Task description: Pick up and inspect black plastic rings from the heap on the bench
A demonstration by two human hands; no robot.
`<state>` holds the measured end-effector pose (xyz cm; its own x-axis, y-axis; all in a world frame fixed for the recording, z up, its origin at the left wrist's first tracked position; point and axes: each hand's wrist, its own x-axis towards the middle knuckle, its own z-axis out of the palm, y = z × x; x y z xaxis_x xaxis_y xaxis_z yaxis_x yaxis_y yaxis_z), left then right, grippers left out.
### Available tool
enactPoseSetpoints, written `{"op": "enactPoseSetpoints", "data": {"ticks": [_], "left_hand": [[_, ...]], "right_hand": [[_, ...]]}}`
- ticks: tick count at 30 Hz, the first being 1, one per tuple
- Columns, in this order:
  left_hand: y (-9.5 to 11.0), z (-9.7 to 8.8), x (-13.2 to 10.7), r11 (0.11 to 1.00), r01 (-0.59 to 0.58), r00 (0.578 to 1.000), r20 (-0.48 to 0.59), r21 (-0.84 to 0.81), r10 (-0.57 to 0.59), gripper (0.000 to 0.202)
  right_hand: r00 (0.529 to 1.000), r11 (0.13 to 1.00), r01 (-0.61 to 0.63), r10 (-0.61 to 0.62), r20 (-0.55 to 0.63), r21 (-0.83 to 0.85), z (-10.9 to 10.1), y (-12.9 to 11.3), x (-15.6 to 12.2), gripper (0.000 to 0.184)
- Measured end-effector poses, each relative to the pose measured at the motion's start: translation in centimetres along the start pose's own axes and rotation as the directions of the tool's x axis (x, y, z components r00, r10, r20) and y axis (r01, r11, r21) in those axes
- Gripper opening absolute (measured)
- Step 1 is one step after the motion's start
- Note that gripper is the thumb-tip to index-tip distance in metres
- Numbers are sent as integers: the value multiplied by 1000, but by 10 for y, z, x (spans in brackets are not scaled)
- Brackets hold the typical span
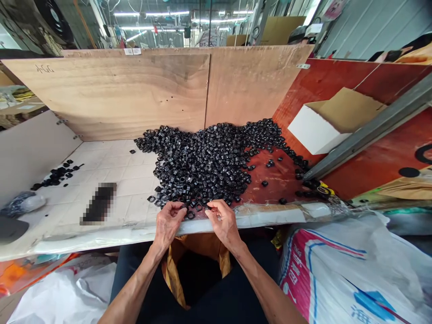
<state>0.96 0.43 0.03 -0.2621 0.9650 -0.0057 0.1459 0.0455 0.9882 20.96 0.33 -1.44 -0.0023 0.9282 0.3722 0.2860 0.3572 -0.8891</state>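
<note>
A large heap of small black ring-shaped parts (205,166), perhaps rubber or plastic, spreads across the table, with strays scattered around it. It lies partly on a pale tiled surface (124,180) and partly on a red-brown board (270,180). My left hand (168,223) and my right hand (222,220) rest at the table's front edge, at the heap's near end. Their fingertips curl inward over a few loose rings. Whether either hand holds one is hidden by the fingers. A smaller group of the black parts (57,176) lies at the far left.
A plywood board (108,94) stands behind the heap. To the right are an open white cardboard box (332,121) and a metal rail (371,130). A pixelated patch (99,203) covers something on the tiles. A woven sack (351,274) and a white bag (67,292) sit below the table.
</note>
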Motion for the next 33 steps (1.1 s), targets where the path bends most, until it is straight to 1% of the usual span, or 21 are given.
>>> {"op": "enactPoseSetpoints", "data": {"ticks": [2,4,6,8,11,14,17,18,20,22,25,29,31,33], "left_hand": [[9,-1,-6,974,94,995,45,-204,-87,27],[18,-2,-11,924,155,986,109,-350,-124,31],[25,-5,-16,887,192,977,170,-421,-131,32],[30,-8,-19,863,223,967,212,-453,-139,32],[33,-12,-23,819,284,954,233,-499,-189,33],[34,-13,-28,800,307,947,247,-516,-204,32],[32,-12,-33,831,251,961,234,-497,-150,32],[31,-11,-35,845,226,966,226,-484,-129,33],[29,-11,-37,877,183,971,219,-445,-92,34],[28,-13,-39,905,158,970,235,-394,-67,34],[29,-15,-39,935,133,960,278,-329,-39,28],[29,-14,-41,946,110,961,277,-304,-23,21],[28,-12,-42,943,94,965,262,-319,-8,24],[25,-11,-43,944,73,964,264,-322,15,33]], "right_hand": [[998,992,-51,45,50,116,5,-5,-3,17],[985,960,-152,129,112,234,14,-11,-8,22],[964,907,-257,218,151,333,23,-18,-12,25],[956,875,-292,256,141,386,30,-24,-15,23],[975,890,-219,210,68,399,33,-33,-16,17],[991,920,-131,129,30,369,30,-42,-17,19],[998,962,-39,26,52,270,25,-48,-18,23],[998,971,-24,11,57,238,24,-49,-19,24],[999,979,-32,23,48,202,22,-49,-20,23],[999,979,-42,36,34,198,21,-47,-22,20],[999,978,-13,5,41,209,19,-44,-23,16],[998,979,29,-39,47,203,15,-44,-24,21],[997,982,55,-64,47,183,12,-44,-24,24],[995,984,79,-88,51,157,10,-45,-25,26]]}}
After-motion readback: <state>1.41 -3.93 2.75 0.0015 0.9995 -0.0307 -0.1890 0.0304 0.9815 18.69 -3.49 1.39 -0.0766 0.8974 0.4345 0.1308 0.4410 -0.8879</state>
